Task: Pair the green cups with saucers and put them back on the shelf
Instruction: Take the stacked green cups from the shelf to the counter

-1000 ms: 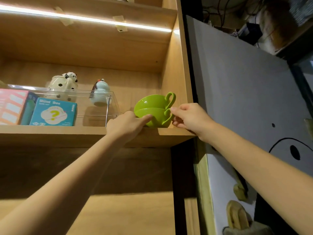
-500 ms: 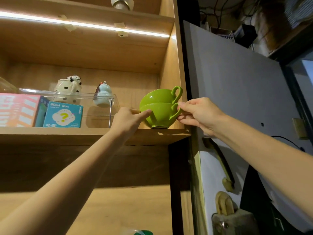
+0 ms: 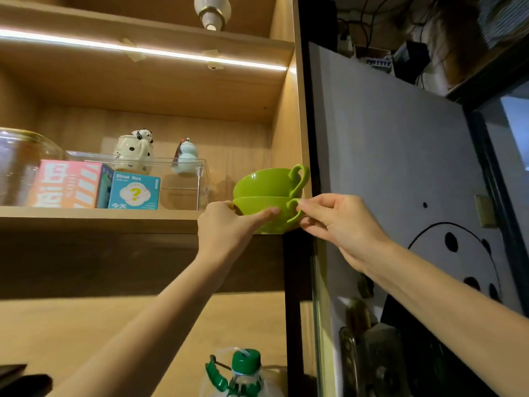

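Observation:
Two green cups are stacked at the right end of a wooden shelf (image 3: 97, 217), the upper cup (image 3: 264, 180) nested in the lower cup (image 3: 262, 207), both handles pointing right. My left hand (image 3: 226, 224) wraps the lower cup's left side, thumb across its front. My right hand (image 3: 337, 222) pinches the lower cup's handle between thumb and fingers. The stack sits at the shelf's front edge, beside the cabinet's side wall. No saucer is in view.
A clear plastic box (image 3: 183, 181) stands left of the cups, with a blue "Blind Box" carton (image 3: 134, 190), a pink carton (image 3: 67, 184), a spotted ceramic pot (image 3: 134, 150) and a small pale figurine (image 3: 184, 157). A green-capped bottle (image 3: 243, 373) stands below. A grey panel (image 3: 386, 167) lies right.
The stacked cups have slid forward to the shelf's front edge with both hands on them. The view has tilted, bringing the bottle below into sight.

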